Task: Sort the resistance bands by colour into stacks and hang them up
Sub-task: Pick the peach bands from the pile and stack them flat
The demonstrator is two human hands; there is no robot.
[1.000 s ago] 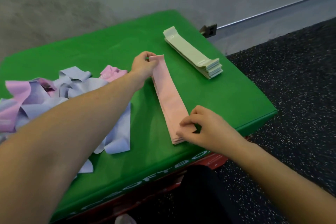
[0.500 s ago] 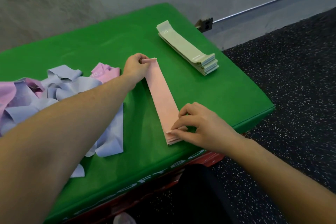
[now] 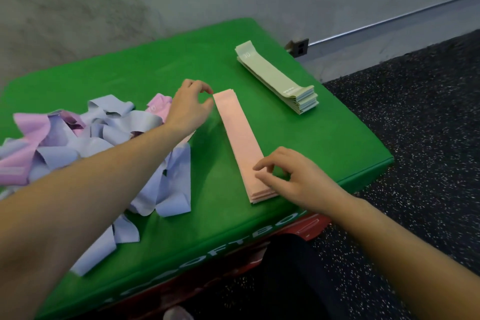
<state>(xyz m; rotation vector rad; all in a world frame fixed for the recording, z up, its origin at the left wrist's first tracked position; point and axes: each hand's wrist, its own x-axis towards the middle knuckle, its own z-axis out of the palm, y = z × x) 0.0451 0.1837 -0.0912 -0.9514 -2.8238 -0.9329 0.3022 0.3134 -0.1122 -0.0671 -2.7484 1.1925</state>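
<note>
Pink stack squared up mid-bench, running near-to-far. Green stack done, far right. Left: loose heap of lilac and pink bands, unsorted. Left hand just beside the pink stack's far end, fingers loosely curled, holding nothing. Right hand at its near end, fingertips resting lightly on top, no grip. Roughly half sorted; nothing hung. All sits on the green bench.
</note>
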